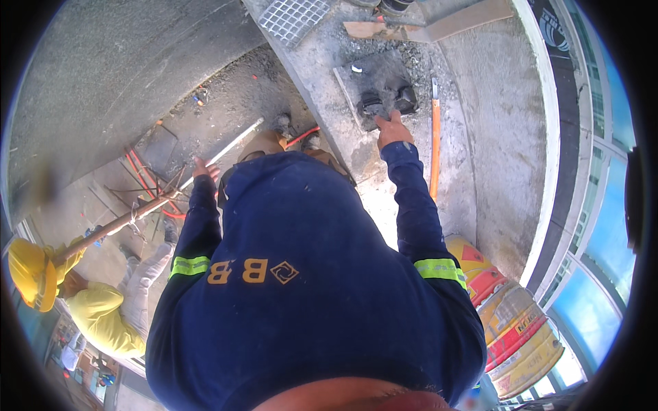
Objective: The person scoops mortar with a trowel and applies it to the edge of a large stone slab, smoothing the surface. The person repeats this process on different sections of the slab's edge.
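My right hand [394,130] reaches forward over the concrete ledge [384,164], fingers curled against the near side of a dark, lumpy mass [391,101]. What they hold there is too small to make out. The mass lies on a square, mortar-smeared board [377,72] with a pale raised edge. Low on the left, my left hand [205,168] hangs with its fingers apart, close beside a long pole that is whitish at its far end [236,140]. It does not appear to grip the pole.
An orange-handled long tool [435,137] lies right of the board. Beyond are a metal grating [295,19] and a plank [466,20]. Stacked buckets [510,322] stand behind my right arm. At left, a person in a yellow helmet [33,274] is near the pole, red tubing [140,171] and thin rods.
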A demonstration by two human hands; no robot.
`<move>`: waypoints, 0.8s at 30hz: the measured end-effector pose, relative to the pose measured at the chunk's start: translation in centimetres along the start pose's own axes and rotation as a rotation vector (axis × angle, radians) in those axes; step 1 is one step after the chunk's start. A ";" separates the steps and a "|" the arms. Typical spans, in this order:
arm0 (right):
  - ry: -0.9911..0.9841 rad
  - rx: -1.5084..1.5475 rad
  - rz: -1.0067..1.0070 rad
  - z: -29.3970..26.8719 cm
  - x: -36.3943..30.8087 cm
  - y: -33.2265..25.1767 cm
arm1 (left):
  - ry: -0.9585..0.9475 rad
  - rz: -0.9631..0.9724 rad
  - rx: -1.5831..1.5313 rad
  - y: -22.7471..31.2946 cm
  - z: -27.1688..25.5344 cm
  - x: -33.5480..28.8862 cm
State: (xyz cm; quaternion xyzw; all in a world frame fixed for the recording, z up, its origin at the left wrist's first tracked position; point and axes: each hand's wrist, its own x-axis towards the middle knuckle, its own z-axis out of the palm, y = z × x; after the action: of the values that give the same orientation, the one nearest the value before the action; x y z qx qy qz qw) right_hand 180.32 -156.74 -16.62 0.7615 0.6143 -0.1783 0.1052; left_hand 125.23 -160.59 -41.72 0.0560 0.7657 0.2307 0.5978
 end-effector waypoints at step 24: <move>-0.004 2.353 -0.721 5.8 -2.6 5.9 | 0.095 0.241 0.329 5.1 -1.4 -7.2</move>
State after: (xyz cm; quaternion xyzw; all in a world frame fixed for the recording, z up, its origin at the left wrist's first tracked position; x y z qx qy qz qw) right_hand 184.81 -162.63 -21.20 0.1789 0.2544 -0.6433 -0.6996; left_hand 124.90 -159.06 -32.92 0.2332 0.8081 0.1747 0.5119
